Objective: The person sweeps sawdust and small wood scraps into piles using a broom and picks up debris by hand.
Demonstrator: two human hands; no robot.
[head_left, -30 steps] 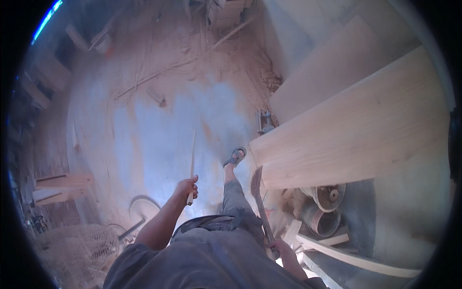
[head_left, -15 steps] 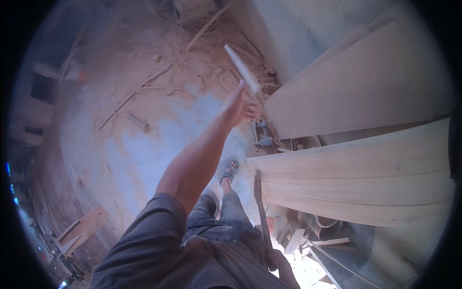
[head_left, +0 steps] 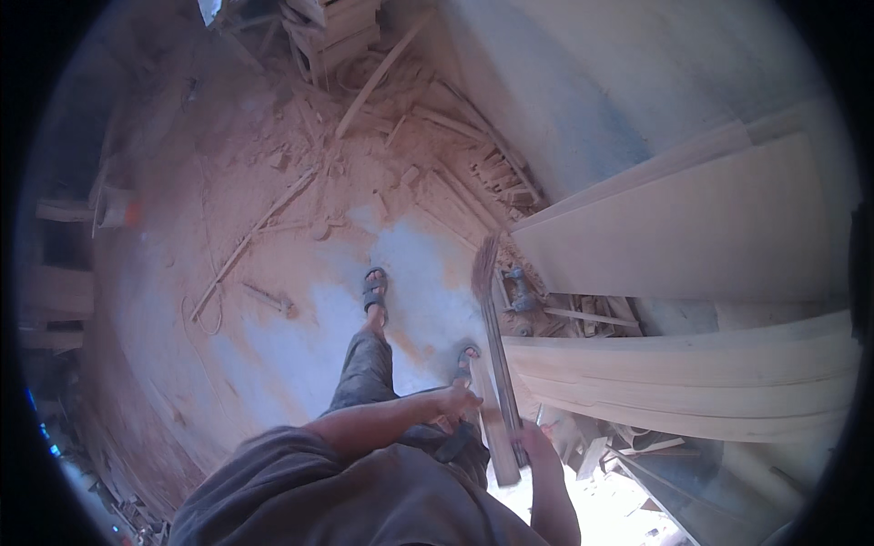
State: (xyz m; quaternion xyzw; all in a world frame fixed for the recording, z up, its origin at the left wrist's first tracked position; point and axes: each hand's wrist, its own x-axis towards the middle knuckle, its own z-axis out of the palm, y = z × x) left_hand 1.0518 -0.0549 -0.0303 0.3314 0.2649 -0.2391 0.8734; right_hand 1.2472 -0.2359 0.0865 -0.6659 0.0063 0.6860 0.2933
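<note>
My left hand (head_left: 458, 401) is drawn in close in front of my body, fingers closed on the edge of a flat pale wooden strip (head_left: 497, 432). The strip slants beside a long-handled broom (head_left: 496, 332), and its upper part lies close to the broom handle. My right hand (head_left: 533, 446) grips the lower end of that handle, partly hidden by the handle. Bundled reddish-brown bristles (head_left: 486, 264) point up and away from me, near the corner of the leaning panels.
Large pale wooden panels (head_left: 683, 227) lean at the right, with a curved stack of boards (head_left: 683, 378) nearer. Wood offcuts (head_left: 501, 173) lie by the wall. A long stick (head_left: 255, 241) and a hammer-like tool (head_left: 269, 298) lie on the dusty floor (head_left: 237, 364).
My left arm, stretched far forward with the strip, has come back to my body. The broom has swung up and forward in my right hand. One foot has stepped ahead.
</note>
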